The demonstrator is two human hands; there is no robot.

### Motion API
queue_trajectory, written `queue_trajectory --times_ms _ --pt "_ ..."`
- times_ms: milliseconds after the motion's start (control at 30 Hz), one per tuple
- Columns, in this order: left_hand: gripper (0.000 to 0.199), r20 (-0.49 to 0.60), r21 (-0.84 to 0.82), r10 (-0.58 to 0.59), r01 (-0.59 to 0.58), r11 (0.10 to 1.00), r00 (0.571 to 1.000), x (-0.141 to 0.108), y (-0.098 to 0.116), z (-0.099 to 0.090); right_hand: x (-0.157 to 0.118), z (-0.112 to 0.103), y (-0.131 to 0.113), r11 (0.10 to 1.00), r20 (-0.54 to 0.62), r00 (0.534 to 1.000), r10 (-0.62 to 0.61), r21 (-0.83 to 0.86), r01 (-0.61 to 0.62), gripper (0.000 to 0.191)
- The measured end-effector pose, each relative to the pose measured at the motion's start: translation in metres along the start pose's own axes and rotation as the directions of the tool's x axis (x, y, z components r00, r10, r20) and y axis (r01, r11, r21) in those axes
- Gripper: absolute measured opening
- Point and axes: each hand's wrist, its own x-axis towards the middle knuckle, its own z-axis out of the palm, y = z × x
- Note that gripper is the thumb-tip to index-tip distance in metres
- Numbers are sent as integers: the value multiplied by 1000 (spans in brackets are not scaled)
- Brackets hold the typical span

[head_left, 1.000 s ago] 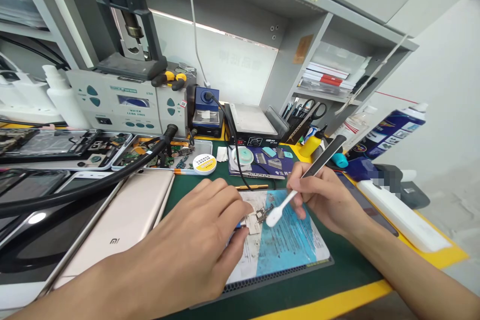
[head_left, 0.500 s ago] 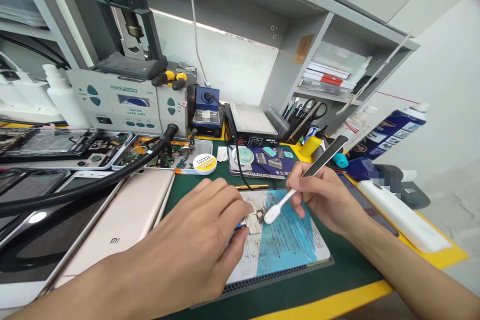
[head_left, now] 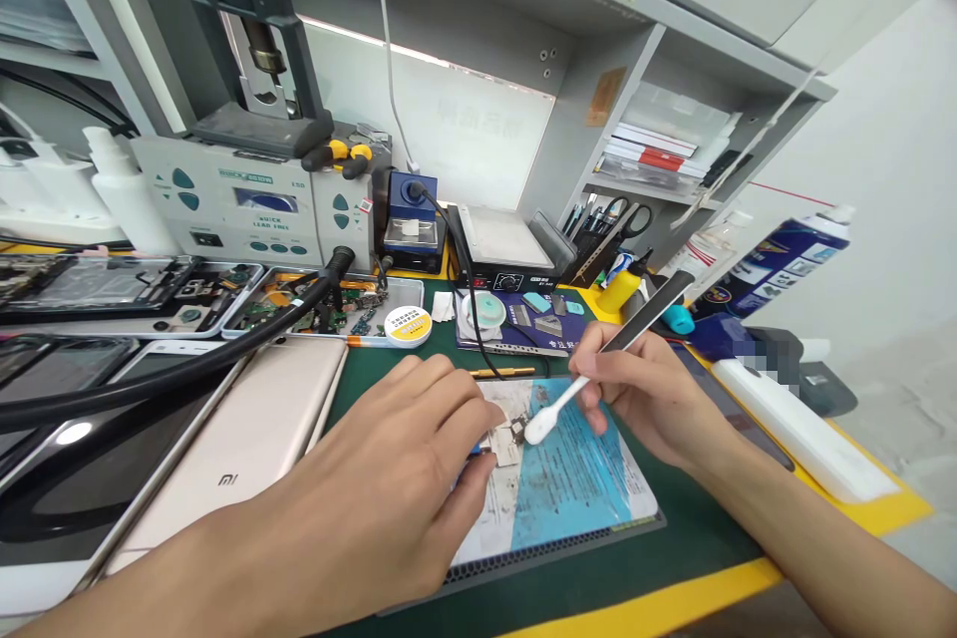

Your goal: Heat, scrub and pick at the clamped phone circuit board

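The right hand [head_left: 647,389] has thumb and fingers closed around the handle of a toothbrush-shaped tool [head_left: 569,395], held pen-like near its neck, with the dark end sticking up past the knuckles. It looks light and fairly stiff plastic, so the slim neck should steer well from that grip; any bristles would be on the underside, out of view. Its rounded white head is right at the small circuit-board piece [head_left: 517,430], though whether they touch I cannot tell. The left hand [head_left: 419,464] has thumb and fingertips pinched on a blue piece [head_left: 478,450], mostly hidden, beside that board. The board lies on the stained blue-and-white printed sheet [head_left: 583,488], between the two hands; it would be nearly weightless, rigid and easily chipped, and likely to skid if pushed without support. Best held by its outer edges, keeping pressure off the tiny parts on its face. The sheet looks smooth, offering little grip, and rests on the green work mat [head_left: 710,508]; just beyond its far edge lies a brass-coloured rod [head_left: 504,373].
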Motion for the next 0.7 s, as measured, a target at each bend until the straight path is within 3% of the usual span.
queue_trajectory --times_ms 700 --pt "17 -8 5 -1 1 1000 1000 -1 -1 1 0 0 2 999 -39 999 -9 39 11 17"
